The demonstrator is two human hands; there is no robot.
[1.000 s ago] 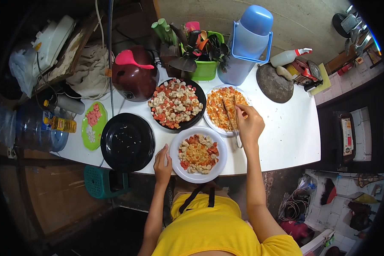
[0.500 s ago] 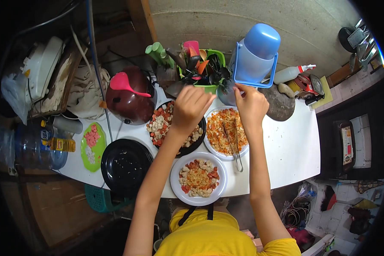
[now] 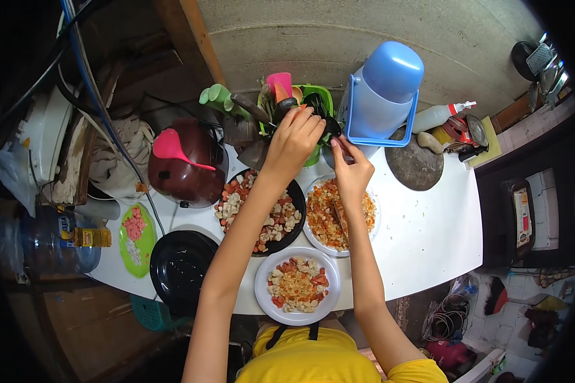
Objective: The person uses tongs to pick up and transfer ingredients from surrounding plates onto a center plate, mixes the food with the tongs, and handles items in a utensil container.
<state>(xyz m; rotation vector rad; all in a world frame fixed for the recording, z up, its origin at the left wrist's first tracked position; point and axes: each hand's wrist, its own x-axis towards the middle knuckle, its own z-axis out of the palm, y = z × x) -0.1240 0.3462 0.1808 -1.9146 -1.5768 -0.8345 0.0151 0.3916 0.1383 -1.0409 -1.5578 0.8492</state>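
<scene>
My left hand reaches to the front of the green utensil basket, fingers bent together among dark handles; what they grip is hidden. Close beside it, my right hand has thumb and fingers pinched at a small dark item that I cannot make out. Below my arms are a black plate of cut sausage and pale pieces and a white plate of orange-flecked noodle-like food, with tongs partly behind my right forearm. Nearest my body, a white plate holds the noodle-like food ringed by sausage and pale pieces.
A blue jug stands right of the basket, beside a round dark stone slab. To the left are a maroon rice cooker with a pink paddle, a black plate stack and a green tray.
The view has shifted slightly. My left hand has moved up and right to the utensil basket, and my right hand has come left and lower, nearer to it.
</scene>
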